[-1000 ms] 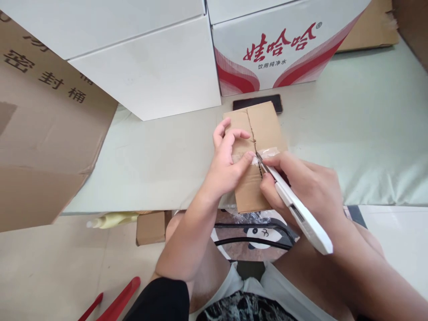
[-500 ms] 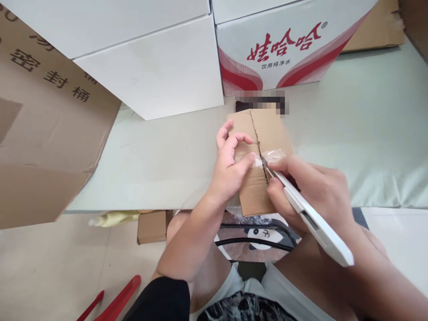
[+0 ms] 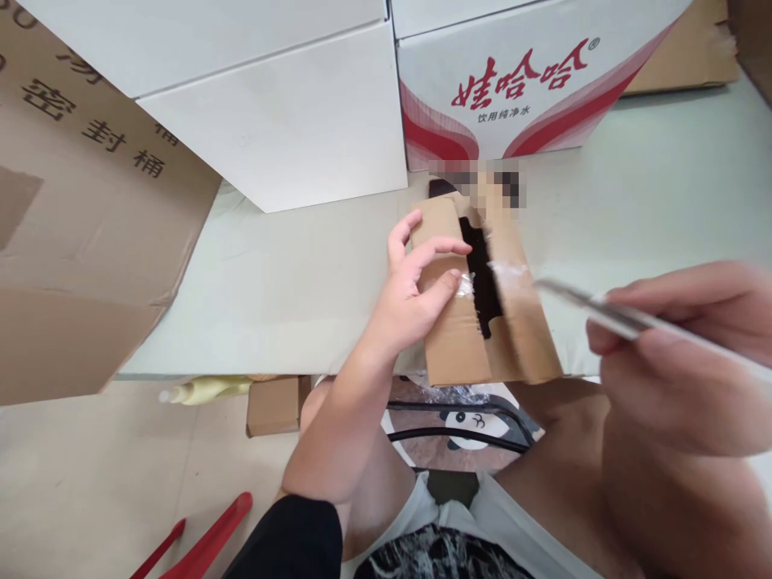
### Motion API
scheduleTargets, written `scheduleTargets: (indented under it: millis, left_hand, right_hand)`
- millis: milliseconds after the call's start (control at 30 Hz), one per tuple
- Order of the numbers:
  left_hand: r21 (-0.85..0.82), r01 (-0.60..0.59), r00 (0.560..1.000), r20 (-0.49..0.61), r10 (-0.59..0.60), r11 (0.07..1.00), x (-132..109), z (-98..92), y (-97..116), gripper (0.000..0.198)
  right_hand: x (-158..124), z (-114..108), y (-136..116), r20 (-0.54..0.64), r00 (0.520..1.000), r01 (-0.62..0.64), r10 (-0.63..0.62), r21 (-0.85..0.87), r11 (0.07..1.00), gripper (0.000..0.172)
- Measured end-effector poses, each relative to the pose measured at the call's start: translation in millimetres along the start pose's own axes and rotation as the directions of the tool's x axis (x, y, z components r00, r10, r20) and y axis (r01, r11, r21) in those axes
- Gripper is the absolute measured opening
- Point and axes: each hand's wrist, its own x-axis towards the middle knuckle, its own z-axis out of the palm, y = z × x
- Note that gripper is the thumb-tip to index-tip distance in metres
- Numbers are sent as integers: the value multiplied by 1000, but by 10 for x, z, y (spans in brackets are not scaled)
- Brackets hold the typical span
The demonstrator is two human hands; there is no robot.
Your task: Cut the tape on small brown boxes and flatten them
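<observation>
A small brown cardboard box (image 3: 455,354) lies near the front edge of the covered table. Its right flap (image 3: 531,322) stands partly raised, showing a dark gap along the middle seam. Clear tape, cut at the seam, clings to both flaps. My left hand (image 3: 413,293) holds the box from its left side, with thumb and index finger on the left flap. Off to the right, apart from the box, my right hand (image 3: 687,354) is closed around a white utility knife (image 3: 639,322). The knife's blade points left toward the raised flap and is blurred by motion.
White cartons (image 3: 277,129) and a red-and-white water carton (image 3: 507,96) stand behind the box. A large brown carton (image 3: 108,265) is at left. Below the table are a small brown box (image 3: 274,406), a red object (image 3: 211,535) and a black metal frame (image 3: 464,408).
The right flap has lifted away from the seam, opening a dark gap. My right hand has moved right with the utility knife, away from the tape. My left hand stays on the box.
</observation>
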Motion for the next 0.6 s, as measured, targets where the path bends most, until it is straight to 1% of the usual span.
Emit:
scheduleTargets:
  millis: [33,67,100,133,167,200,233,300,367,433,467,533,600]
  left_hand:
    - [24,-15,1000,3,15,1000,-10,-23,31,12]
    - [54,-32,999,4,32,998,-24,-42,78,12]
    - [92,-45,999,9,44,995,-42,-60,140,14]
    - [137,-52,999,21,50,989,-63,-78,214,17]
    - [185,-55,998,40,48,981,-86,-98,296,18]
    - [234,-49,997,63,35,971,-109,-121,378,18]
    - [274,-45,996,87,21,961,-131,-150,456,18]
    - [323,-41,991,131,-2,946,-171,-222,583,18]
    - [356,-57,982,189,-12,933,-216,-302,664,19]
    - [401,-80,966,258,-28,913,-279,-365,716,24]
    - [428,-87,957,287,-44,900,-320,-383,738,29]
    - [475,-91,941,328,-80,875,-412,-386,779,47]
    - [500,-115,922,376,-96,858,-492,-354,817,72]
  right_hand:
    - [40,3,44,-102,994,-19,25,59,998,7]
    - [91,19,111,-177,984,-14,34,112,994,9]
    - [149,44,201,-221,975,-5,35,134,991,14]
    - [209,74,309,-217,976,-4,25,98,995,18]
    - [266,104,429,-189,982,-7,9,13,1000,22]
    - [318,131,553,-158,987,-9,-8,-111,994,23]
    - [360,153,673,-101,995,-12,-13,-247,969,25]
    - [412,179,873,61,997,-18,53,-471,882,29]
    - [428,188,996,204,958,-36,200,-609,792,36]
    - [427,188,1041,282,896,-53,343,-699,714,42]
    - [426,186,1042,300,870,-56,392,-728,683,45]
    - [430,177,1023,319,836,-56,447,-760,648,49]
    - [443,160,997,329,816,-54,475,-774,630,52]
